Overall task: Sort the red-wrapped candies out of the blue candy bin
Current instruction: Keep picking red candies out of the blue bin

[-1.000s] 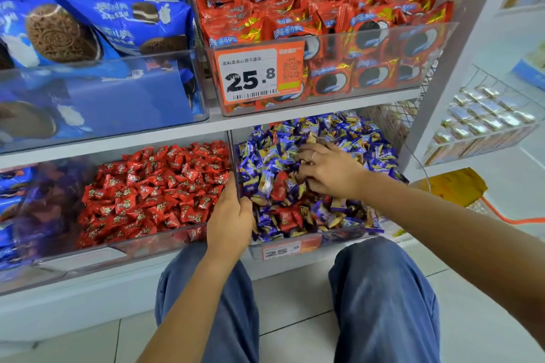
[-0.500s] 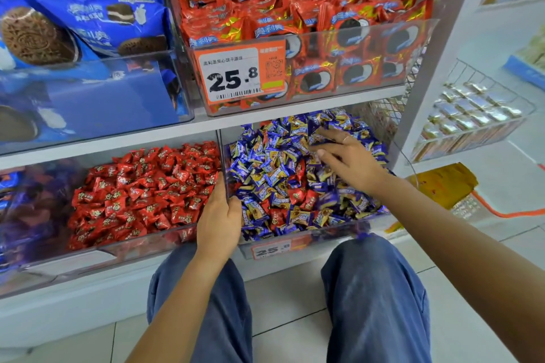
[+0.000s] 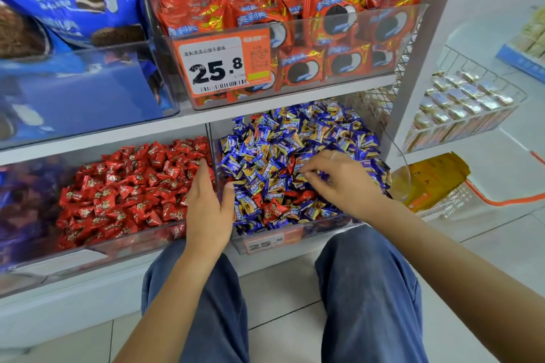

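Right hand (image 3: 339, 183): fingers curled, grasping blue candies (image 3: 298, 138) in blue candy bin (image 3: 295, 240).
Left hand (image 3: 206, 203): released, straddling the bin divider.
Red-wrapped candies (image 3: 272, 209): several among blue.

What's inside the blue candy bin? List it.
The blue candy bin holds a heap of blue-wrapped candies, with stray red-wrapped candies near its front. The right hand covers part of the pile; deeper layers are hidden.

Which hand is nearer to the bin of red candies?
Left. The left hand rests at the red candy bin's right edge; the right hand is over the blue candies.
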{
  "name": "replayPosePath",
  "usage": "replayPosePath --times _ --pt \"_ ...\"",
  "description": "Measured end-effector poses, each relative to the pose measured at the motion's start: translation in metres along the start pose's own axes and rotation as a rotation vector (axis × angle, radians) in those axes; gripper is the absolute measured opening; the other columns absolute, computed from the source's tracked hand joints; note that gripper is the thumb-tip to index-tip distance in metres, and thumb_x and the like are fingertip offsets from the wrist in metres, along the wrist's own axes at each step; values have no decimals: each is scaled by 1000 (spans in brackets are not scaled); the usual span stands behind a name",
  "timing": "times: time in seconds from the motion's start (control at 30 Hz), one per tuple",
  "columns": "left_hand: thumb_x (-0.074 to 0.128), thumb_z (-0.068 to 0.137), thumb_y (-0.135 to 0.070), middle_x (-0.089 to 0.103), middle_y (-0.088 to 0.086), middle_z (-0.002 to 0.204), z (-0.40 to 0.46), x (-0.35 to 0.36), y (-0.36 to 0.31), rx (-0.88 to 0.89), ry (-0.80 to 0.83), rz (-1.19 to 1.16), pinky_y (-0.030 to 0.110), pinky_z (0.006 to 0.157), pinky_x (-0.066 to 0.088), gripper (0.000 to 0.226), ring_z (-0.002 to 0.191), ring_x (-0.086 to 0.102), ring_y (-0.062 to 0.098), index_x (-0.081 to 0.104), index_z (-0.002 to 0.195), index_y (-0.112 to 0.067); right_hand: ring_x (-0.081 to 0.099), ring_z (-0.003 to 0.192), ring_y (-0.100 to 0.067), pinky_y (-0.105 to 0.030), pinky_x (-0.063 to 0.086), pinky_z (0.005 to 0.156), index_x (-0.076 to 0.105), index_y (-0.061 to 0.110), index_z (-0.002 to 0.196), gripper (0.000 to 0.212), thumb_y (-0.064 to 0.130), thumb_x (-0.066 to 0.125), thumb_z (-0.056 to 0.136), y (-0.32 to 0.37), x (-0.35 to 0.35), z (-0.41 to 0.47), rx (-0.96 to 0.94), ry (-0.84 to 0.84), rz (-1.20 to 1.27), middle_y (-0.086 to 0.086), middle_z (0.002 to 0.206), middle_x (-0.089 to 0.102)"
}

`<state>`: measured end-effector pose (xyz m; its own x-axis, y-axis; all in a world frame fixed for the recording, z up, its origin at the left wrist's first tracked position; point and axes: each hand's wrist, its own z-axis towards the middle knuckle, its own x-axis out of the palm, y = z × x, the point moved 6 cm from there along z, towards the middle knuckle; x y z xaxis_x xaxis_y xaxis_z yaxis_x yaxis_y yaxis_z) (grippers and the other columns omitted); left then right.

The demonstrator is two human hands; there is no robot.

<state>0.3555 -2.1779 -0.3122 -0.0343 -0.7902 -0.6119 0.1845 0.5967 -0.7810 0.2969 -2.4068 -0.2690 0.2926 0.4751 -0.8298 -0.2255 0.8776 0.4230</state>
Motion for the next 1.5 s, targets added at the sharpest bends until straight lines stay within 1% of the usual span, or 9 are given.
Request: replayPosePath --times 0.17,0.4,0.57,0.77,0.97,1.17,1.27,1.4,1.5 --pt "54 91 -2 59 2 124 -19 0 -62 496 -22 216 27 102 39 37 116 51 15 58 126 -12 56 107 -24 -39 50 83 64 19 118 31 11 56 89 2 40 7 45 403 -172 -3 116 61" --pt "65 88 -34 59 7 110 1 76 -47 240 565 546 40 81 50 41 102 58 27 52 120 -12 50 113 -24 -35 47 76 53 26 130 37 28 55 93 8 46 8 -64 600 -631 -3 121 55" --pt "59 84 3 58 11 108 6 81 -34 143 583 527 40 73 50 54 93 58 27 42 133 -12 62 95 -26 -33 44 58 48 26 129 37 16 50 93 -4 45 6 1 529 -587 -2 115 56" --pt "56 88 3 59 10 104 11 70 -27 137 557 588 37 75 49 26 92 57 25 55 111 -8 62 87 -21 -29 43 58 59 26 113 23 29 52 90 -12 38 3 43 429 -348 6 119 53" --pt "63 87 -13 58 9 112 10 82 -25 186 668 715 36 75 48 26 99 58 28 63 113 -11 63 73 -21 -39 53 70 58 14 81 17 12 75 78 -31 14 0 449 164 455 -3 86 65" --pt "59 86 -7 58 7 104 10 86 -27 172 673 720 37 75 48 14 92 55 26 60 100 -11 70 75 -17 -23 57 69 60 17 104 26 -2 64 86 -28 13 -4 630 257 959 -14 93 71" --pt "56 86 -3 58 6 100 11 82 -29 149 651 676 34 68 44 20 85 55 23 57 104 -12 71 79 -16 -22 58 71 58 16 116 33 -3 59 88 -32 14 -6 708 238 1075 -10 92 71" --pt "54 93 -13 53 8 115 22 68 -47 165 537 615 32 88 44 14 99 57 24 67 98 -15 67 81 -16 -26 58 78 60 13 96 21 -4 64 84 -37 10 -4 749 217 1044 -6 91 63" --pt "52 89 -6 55 9 108 36 60 -57 139 443 551 30 78 43 11 90 56 21 60 87 -14 59 67 -14 -26 58 69 54 14 80 19 17 73 82 -35 6 0 684 250 814 -1 74 54"
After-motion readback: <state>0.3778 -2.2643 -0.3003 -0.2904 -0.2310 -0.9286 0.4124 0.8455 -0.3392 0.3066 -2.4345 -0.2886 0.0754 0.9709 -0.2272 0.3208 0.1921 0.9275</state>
